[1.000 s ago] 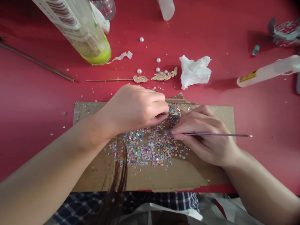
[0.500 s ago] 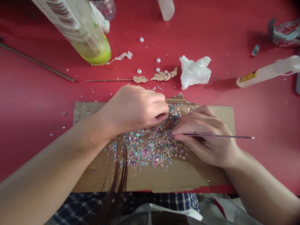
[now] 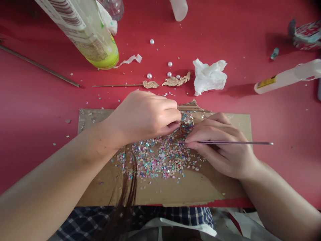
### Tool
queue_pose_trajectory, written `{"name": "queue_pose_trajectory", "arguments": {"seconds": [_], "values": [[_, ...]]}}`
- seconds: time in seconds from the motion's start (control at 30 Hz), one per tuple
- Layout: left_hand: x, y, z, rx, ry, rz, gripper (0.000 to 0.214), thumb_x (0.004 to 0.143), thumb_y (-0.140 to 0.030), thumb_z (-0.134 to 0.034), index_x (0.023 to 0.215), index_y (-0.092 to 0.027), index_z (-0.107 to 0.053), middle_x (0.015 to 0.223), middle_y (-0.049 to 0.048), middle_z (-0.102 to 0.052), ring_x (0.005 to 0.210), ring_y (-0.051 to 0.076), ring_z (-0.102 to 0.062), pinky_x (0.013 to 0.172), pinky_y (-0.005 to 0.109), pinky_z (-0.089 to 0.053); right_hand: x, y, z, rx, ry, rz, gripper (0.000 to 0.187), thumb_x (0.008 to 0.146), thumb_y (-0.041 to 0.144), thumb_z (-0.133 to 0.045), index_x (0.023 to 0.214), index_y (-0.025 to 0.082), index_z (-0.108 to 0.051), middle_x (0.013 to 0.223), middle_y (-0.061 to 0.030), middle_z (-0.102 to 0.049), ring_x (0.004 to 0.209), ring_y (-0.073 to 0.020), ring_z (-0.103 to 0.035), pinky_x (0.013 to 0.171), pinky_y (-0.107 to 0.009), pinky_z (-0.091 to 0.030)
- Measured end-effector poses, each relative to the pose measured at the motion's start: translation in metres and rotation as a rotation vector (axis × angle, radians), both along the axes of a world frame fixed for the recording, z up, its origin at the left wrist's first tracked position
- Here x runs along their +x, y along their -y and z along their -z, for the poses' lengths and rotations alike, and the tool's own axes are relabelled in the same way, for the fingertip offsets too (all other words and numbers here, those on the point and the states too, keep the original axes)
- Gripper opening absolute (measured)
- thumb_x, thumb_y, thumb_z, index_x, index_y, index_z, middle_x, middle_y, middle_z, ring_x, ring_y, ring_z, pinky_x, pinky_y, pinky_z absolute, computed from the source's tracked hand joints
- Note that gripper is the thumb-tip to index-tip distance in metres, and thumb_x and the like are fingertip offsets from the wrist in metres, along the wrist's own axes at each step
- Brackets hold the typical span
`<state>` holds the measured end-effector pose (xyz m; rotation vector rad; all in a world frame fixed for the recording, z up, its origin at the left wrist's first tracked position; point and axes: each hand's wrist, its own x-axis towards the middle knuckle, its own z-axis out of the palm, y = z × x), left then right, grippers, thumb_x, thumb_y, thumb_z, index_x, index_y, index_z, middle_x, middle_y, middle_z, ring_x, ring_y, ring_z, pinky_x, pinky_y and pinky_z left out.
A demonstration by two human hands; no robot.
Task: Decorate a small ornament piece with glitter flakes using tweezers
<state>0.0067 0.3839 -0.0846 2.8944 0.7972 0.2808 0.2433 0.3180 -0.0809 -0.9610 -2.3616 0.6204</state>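
Note:
My left hand (image 3: pixel 145 115) is closed, its fingers pinching a small gold-rimmed ornament (image 3: pixel 186 122) covered with coloured chips. Opposite it, my right hand (image 3: pixel 222 145) is closed on a thin metal tool (image 3: pixel 235 143) that lies level, its tip pointing left just below the ornament. Both hands rest over a cardboard sheet (image 3: pixel 225 190). A heap of pastel shell chips (image 3: pixel 157 159) is spread on the sheet below the hands. A strand of dark hair (image 3: pixel 129 182) hangs over the sheet's front.
On the red table (image 3: pixel 276 110) lie a crumpled tissue (image 3: pixel 209 76), gold leaf charms (image 3: pixel 175 81), a gold-tipped pin (image 3: pixel 120 85), several pearls (image 3: pixel 170 64), a yellow-green bottle (image 3: pixel 87 33), a white glue bottle (image 3: pixel 286 77) and a long metal rod (image 3: pixel 40 66).
The thin tool's far end has lifted slightly, so it lies more level. Both hands stay almost still.

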Motion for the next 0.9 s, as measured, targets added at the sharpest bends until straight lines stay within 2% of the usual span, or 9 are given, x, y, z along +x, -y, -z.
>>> {"name": "queue_pose_trajectory", "arguments": {"seconds": [0.37,0.63,0.9], "values": [[-0.001,0.0,0.001,0.033,0.005,0.004,0.039,0.109,-0.033,-0.041,0.089,-0.024,-0.072,0.09,0.0,-0.076,0.078,0.015,-0.066,0.067,0.034,-0.039,0.002,-0.001,-0.002,0.019,-0.029,0.0,0.012,0.106,0.022,-0.059,0.095,0.025,-0.063,0.08,0.0029,-0.079,0.073,-0.0146,-0.072,0.078,-0.038,-0.046],[-0.001,0.0,0.0,0.049,0.004,0.017,0.039,0.109,-0.029,-0.041,0.087,-0.024,-0.073,0.086,-0.0006,-0.076,0.075,0.014,-0.065,0.066,0.032,-0.041,0.01,-0.001,-0.005,0.067,-0.064,0.135,0.013,0.101,0.017,-0.064,0.092,0.027,-0.065,0.08,0.0039,-0.08,0.07,-0.0186,-0.074,0.075,-0.042,-0.044],[-0.004,-0.002,0.001,0.046,0.035,0.043,0.037,0.109,-0.028,-0.043,0.089,-0.024,-0.073,0.087,-0.0014,-0.076,0.075,0.014,-0.067,0.066,0.032,-0.042,0.013,-0.005,-0.005,0.097,-0.006,0.16,0.014,0.102,0.018,-0.064,0.091,0.027,-0.065,0.081,0.0037,-0.081,0.069,-0.018,-0.073,0.076,-0.041,-0.043]]}}
